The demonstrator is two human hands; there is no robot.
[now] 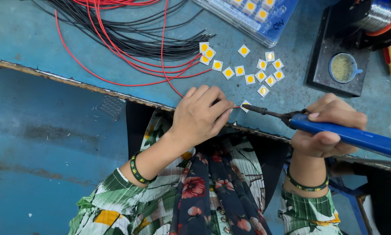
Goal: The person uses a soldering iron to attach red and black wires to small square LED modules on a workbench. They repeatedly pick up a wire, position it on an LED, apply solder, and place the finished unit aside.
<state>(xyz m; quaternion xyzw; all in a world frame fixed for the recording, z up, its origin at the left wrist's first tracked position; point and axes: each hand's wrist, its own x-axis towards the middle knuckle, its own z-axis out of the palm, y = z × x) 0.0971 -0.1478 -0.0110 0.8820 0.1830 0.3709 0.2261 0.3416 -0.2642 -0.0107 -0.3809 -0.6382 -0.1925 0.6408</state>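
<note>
At the surface's [26, 30] near edge, my left hand [199, 115] pinches what looks like a red wire end on a small LED chip [245, 105]; my right hand [328, 126] grips the soldering iron [334, 130], tip touching. A slip could burn fingertips.

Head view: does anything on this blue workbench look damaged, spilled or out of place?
The table edge is worn, its blue surface chipped along the front. The small square chips lie scattered loose, not in the tray. Otherwise nothing stands out: the left hand pinches a red wire; the right hand holds the soldering iron.
</note>
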